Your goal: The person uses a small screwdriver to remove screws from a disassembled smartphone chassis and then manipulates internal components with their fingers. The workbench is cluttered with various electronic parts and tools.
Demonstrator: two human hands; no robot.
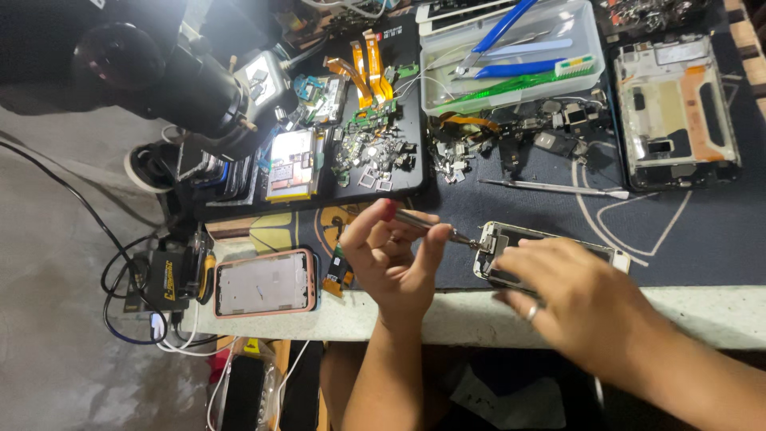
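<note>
While left hand [392, 257] grips screwdriver [431, 225], tip points right at phone [511, 239].

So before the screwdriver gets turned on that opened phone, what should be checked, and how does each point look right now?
1. Left hand grips the screwdriver: ok.
2. Tip sits at the top end of the opened phone: ok.
3. Tip seated in a screw head: cannot tell, too small.
4. Right hand presses the phone down: ok.
5. Phone lies fully on the mat: not ok, it sits at the table edge.
</note>
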